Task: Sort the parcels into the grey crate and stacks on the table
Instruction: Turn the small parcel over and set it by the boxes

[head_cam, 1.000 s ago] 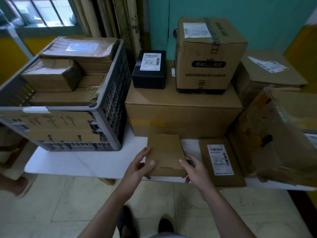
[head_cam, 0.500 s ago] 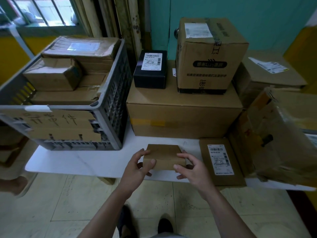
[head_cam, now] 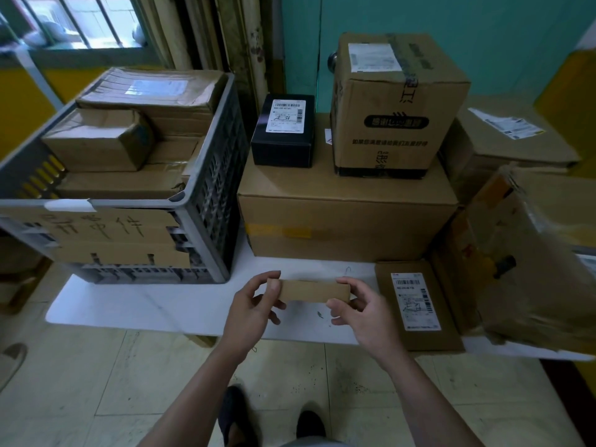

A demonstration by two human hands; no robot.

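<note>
Parcel (head_cam: 314,290) of plain brown card was held edge-on over the front part of the white bench (head_cam: 154,304); whether it touched the bench could not be told. The left grip (head_cam: 254,304) was clenched on its left end, thumb on the near face and fingers curled behind. The right grip (head_cam: 364,312) was pinched on its right end, forefinger on the top corner and thumb under the lower edge. The grey crate (head_cam: 206,201) was set on the left of the bench, well apart from the parcel, and was filled nearly to the rim with brown boxes (head_cam: 100,140); a card sign (head_cam: 96,233) with handwriting was fixed to its near wall. Just right of the crate a big carton (head_cam: 338,227) was placed, and on it a black box (head_cam: 283,140) with a white label and a tall carton (head_cam: 393,108) were stood side by side. A flat labelled packet (head_cam: 416,304) was laid on the bench just right of the right grip, beside a torn carton (head_cam: 532,262) tilted at the far right. A further carton (head_cam: 516,146) was seen behind that.
</note>
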